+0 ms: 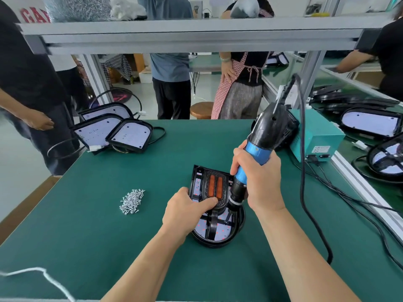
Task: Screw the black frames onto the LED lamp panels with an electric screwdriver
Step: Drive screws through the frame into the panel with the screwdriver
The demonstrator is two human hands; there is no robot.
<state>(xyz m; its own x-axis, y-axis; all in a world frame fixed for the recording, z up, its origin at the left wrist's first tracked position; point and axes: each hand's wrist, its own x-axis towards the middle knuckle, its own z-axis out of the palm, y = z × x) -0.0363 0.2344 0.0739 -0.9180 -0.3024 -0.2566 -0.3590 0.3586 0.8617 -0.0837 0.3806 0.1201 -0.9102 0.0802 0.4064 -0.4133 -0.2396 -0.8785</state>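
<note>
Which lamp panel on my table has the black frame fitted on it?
The panel held by the left hand, under the screwdriver, with orange reflectors; the three far-left panels show bare white boards.

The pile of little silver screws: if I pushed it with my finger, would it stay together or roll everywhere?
It would probably scatter: the screws lie loose in a heap, with nothing holding them. They look tiny and metal, so likely light and fiddly to pinch. The green mat looks matte, so they may not roll far.
</note>
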